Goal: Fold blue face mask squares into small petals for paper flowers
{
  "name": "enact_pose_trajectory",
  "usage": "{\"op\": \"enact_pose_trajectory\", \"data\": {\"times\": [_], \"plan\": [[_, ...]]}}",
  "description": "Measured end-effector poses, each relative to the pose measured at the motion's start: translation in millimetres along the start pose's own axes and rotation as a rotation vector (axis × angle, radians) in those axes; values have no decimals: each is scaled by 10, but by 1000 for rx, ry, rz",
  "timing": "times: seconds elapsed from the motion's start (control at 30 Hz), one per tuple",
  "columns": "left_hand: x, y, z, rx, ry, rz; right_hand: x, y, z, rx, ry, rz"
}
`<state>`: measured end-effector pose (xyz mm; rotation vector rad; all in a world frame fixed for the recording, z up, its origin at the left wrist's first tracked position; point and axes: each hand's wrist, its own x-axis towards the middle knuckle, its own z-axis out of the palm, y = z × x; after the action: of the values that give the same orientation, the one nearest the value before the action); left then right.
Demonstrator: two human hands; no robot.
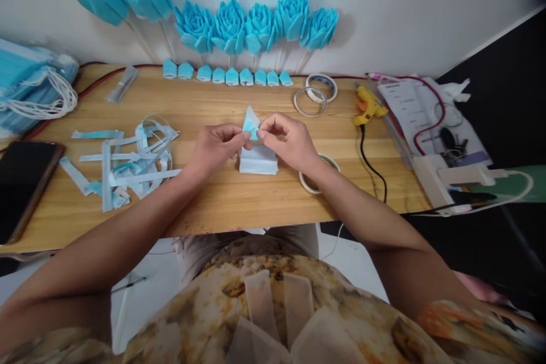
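Between my two hands is a small piece of blue and white mask fabric [251, 123], folded to a point at the top. My left hand [220, 145] pinches its lower left side between thumb and fingers. On the other side, my right hand [286, 135] pinches the right edge, thumb in front. Just below lies a stack of pale fabric pieces [258, 160] on the table, its upper part partly hidden by my hands. Behind, along the table's back, stands a row of small folded blue petals [232, 76].
Blue fabric flowers [230, 25] on sticks lean at the wall. Cut strips [132, 165] and a phone [28, 187] lie left, beside bagged masks [25, 79]. Tape rolls [322, 89], a yellow glue gun [369, 104] with its cord, and a power strip [439, 182] are right.
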<state>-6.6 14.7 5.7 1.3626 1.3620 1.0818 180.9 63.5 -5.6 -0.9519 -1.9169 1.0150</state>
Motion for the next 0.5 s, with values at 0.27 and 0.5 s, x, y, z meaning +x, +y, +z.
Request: {"op": "enact_pose_trajectory", "data": {"times": [0.27, 0.5], "plan": [[-4, -9, -1, 19, -35, 0, 21, -39, -62, 261, -119, 151], [-21, 16, 13, 46, -86, -15, 7, 3, -62, 110, -143, 138]]}}
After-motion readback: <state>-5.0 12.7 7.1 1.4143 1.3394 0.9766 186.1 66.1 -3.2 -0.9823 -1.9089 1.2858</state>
